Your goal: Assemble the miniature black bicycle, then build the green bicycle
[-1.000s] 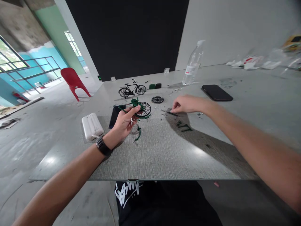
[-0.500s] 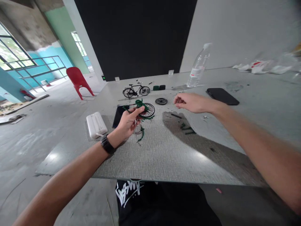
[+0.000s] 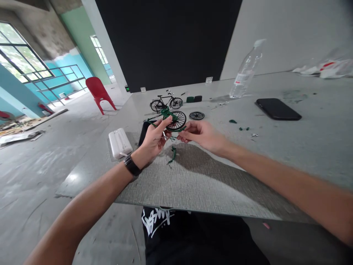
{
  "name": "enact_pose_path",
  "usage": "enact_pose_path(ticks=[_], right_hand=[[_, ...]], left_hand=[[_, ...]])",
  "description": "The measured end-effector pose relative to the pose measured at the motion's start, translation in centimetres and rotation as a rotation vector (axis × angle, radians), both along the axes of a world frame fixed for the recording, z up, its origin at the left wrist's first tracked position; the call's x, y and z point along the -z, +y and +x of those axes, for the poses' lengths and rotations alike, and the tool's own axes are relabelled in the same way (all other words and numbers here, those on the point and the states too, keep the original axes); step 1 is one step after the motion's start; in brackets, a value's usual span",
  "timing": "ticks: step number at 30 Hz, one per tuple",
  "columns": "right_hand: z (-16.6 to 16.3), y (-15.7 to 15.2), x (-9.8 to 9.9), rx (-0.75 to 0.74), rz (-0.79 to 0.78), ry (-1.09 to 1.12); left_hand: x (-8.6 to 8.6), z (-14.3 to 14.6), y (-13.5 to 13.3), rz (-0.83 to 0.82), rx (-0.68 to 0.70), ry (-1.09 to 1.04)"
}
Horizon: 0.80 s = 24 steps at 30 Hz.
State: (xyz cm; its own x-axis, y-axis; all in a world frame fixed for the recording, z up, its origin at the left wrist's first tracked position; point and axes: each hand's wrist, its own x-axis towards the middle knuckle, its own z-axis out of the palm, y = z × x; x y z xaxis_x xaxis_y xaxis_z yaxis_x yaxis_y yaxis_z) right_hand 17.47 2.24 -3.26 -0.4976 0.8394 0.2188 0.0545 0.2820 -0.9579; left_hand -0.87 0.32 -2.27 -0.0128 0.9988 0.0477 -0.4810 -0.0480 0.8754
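Observation:
My left hand is closed around a partly built green model bicycle, its thumb against the frame by the black spoked wheel. My right hand has come up to the wheel's lower right, fingertips pinched beside a green piece there. Whatever those fingers hold is hidden or too small to name. Below the hands lies a curved green part. Just beyond them are a loose black wheel and a complete black model bicycle, standing upright.
A white box-shaped device sits left of my left wrist. Toward the right are small green parts, a black phone and a clear plastic bottle. Two small blocks rest behind the loose wheel. The table's front edge is close to me.
My right hand has moved left and toward me, from over the table to the green model's wheel. My left hand still holds the model. The view has shifted slightly.

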Motion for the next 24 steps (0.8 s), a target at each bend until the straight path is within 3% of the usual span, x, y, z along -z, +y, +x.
enact_pose_path(ticks=[16,24], right_hand=[[-2.2,-2.1,0.9,0.130,-0.042,0.291],[-2.5,-2.6,0.7,0.194,-0.012,0.299]], left_hand=[[0.5,0.0,0.3,0.085,0.013,0.044],[0.2,0.2,0.1,0.104,0.017,0.063]])
